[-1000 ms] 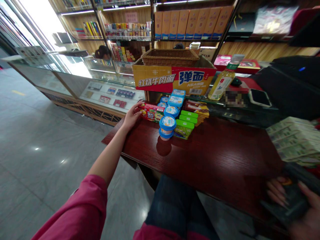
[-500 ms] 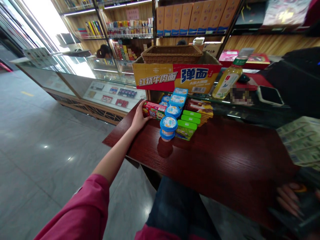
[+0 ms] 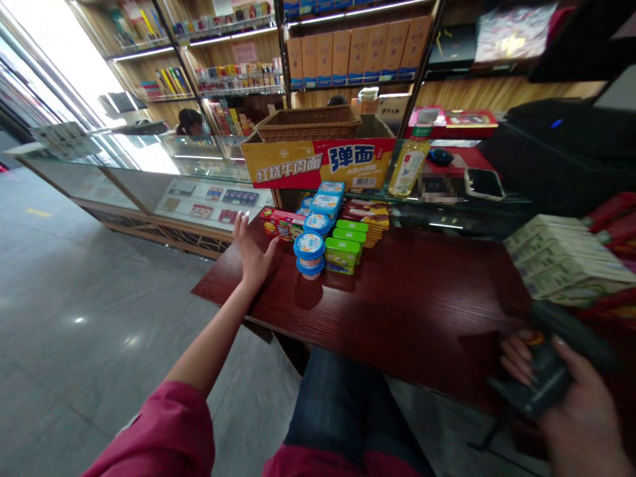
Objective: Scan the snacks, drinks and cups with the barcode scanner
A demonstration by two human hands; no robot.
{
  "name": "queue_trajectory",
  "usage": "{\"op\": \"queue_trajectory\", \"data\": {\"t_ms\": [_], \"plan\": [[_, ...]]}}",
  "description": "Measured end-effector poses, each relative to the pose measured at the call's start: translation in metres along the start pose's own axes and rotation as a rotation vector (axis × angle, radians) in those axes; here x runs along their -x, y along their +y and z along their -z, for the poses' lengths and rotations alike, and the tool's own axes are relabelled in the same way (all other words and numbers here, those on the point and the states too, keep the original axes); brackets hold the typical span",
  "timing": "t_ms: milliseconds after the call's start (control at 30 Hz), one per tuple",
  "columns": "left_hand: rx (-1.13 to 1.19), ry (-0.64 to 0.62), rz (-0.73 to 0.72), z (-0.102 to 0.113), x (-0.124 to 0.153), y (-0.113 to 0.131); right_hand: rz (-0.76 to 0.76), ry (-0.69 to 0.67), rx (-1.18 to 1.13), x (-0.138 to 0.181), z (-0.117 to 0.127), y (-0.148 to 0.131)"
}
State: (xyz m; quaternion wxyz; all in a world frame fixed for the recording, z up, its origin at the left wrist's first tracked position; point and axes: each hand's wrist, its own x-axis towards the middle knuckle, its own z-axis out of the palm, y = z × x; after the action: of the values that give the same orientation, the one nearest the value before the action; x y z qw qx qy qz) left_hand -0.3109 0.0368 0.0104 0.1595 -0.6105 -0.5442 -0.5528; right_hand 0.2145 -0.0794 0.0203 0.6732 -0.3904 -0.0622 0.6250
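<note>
My left hand [image 3: 252,250] hovered with fingers spread, holding nothing, the red box [image 3: 278,224] at its one o'clock on the tabletop [image 3: 427,311]. My right hand [image 3: 556,384] gripped the scanner [image 3: 551,361]. A careless reach could topple the stacked cups [image 3: 309,254].

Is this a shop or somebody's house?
Most likely a small shop. Shelves along the back wall hold rows of boxed goods, a glass counter displays more, and the right hand grips a handheld scanner near stacked snacks.
</note>
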Motion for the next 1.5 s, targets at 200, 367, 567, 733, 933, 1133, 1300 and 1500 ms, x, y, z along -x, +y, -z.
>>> {"op": "queue_trajectory", "data": {"t_ms": [200,367,567,733,933,1133,1300,1500], "plan": [[0.095,0.042,-0.262,0.021,0.059,0.107,0.155,-0.092,0.096,0.013,-0.010,-0.004],[0.412,-0.342,-0.559,-0.031,0.095,0.213,0.253,-0.124,0.097,-0.001,0.023,-0.028],[0.607,-0.437,-0.795,-0.147,0.115,0.355,0.405,-0.072,-0.063,-0.009,0.081,-0.085],[0.416,-0.367,-0.769,-0.253,0.130,0.441,0.398,-0.077,-0.302,-0.014,0.113,-0.122],[0.404,-0.530,-0.537,-0.318,0.131,0.485,0.416,-0.126,-0.426,-0.012,0.116,-0.122],[0.489,-0.501,-0.632,-0.319,0.130,0.484,0.434,-0.143,-0.439,-0.008,0.114,-0.120],[0.548,-0.514,-0.744,-0.303,0.128,0.478,0.503,-0.136,-0.462,-0.004,0.115,-0.116],[0.647,-0.369,-0.808,-0.247,0.110,0.403,0.472,-0.066,-0.283,0.002,0.113,-0.114]]}}
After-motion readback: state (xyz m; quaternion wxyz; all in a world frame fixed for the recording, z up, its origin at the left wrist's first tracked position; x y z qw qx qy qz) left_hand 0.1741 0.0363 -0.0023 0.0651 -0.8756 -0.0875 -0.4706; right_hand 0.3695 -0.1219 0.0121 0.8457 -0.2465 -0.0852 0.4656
